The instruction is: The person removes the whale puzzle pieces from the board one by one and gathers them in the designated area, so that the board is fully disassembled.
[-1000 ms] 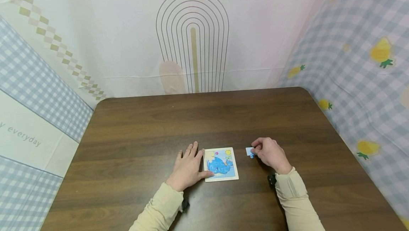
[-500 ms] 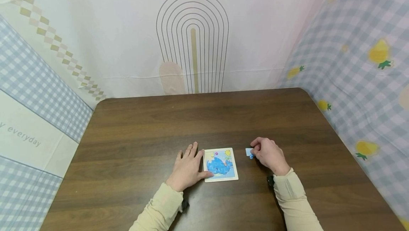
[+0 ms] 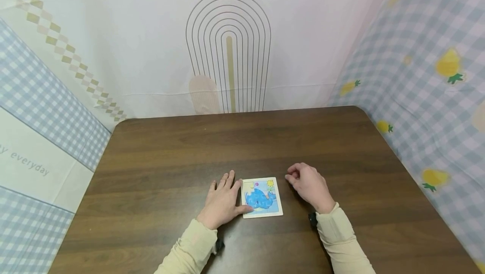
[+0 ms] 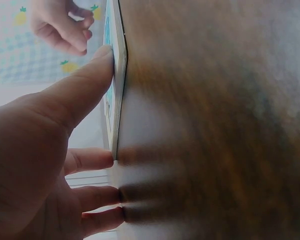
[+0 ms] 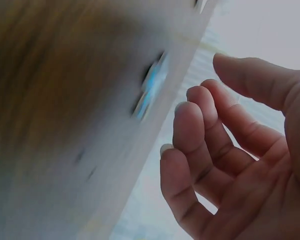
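A small square whale puzzle (image 3: 261, 200) in a pale frame lies on the table in the head view, with a pale patch toward its upper left. My left hand (image 3: 221, 204) rests at its left side. The thumb lies on the frame's lower left and the index fingertip is at its left edge; the fingers are straight. To the right, my right hand (image 3: 310, 185) hovers with fingers loosely curved, thumb and fingertips apart, holding nothing. A blurred blue puzzle piece (image 5: 151, 86) lies on the table in the right wrist view; the head view does not show it.
The brown wooden table (image 3: 182, 147) extends around both hands. A pale printed cloth (image 3: 303, 34) hangs behind its far edge. Checked cloth (image 3: 428, 110) with pineapples hangs on the right, and another checked cloth (image 3: 57, 84) on the left.
My right hand has moved left toward the puzzle. Its fingertips were at a light blue piece before; that piece is now out of sight in the head view. The left hand has stayed still.
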{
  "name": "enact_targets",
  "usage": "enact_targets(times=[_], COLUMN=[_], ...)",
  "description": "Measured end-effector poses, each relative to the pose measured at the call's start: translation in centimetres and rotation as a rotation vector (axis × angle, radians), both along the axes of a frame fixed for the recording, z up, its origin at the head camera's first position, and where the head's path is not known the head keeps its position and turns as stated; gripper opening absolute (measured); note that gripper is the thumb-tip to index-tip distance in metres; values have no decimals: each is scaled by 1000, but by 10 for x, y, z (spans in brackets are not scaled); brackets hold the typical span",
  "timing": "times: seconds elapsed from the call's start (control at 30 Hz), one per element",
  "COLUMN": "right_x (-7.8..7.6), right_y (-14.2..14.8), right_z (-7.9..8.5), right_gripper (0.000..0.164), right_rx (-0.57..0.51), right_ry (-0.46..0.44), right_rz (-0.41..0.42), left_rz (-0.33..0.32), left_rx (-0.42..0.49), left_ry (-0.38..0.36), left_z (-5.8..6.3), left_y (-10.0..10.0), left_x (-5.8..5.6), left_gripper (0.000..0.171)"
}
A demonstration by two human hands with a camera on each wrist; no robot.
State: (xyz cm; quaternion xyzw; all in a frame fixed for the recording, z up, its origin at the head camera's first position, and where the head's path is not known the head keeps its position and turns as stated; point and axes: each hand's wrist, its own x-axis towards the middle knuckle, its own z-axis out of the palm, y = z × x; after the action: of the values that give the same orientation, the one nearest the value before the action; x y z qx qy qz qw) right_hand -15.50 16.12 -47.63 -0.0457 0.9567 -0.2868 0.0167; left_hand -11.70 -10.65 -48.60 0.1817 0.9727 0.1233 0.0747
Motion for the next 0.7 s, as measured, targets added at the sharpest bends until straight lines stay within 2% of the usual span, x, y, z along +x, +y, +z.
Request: enact_targets(times=[0.3, 0.57, 0.7], right_x=[7, 10, 10], right_y=[-36, -55, -59], right_z=[1, -3, -5], right_gripper=[20, 30, 32], right_rx=[23, 78, 106], right_ry=[-4, 44, 53], right_rz=[134, 307, 342], left_rz=[0, -3, -7], left_rx=[-13, -13, -24], left_ry=[13, 10, 16], left_z=[-3, -1, -2], left_y=[0, 0, -1], left_x=[-1, -2, -2], left_gripper=[90, 89, 88])
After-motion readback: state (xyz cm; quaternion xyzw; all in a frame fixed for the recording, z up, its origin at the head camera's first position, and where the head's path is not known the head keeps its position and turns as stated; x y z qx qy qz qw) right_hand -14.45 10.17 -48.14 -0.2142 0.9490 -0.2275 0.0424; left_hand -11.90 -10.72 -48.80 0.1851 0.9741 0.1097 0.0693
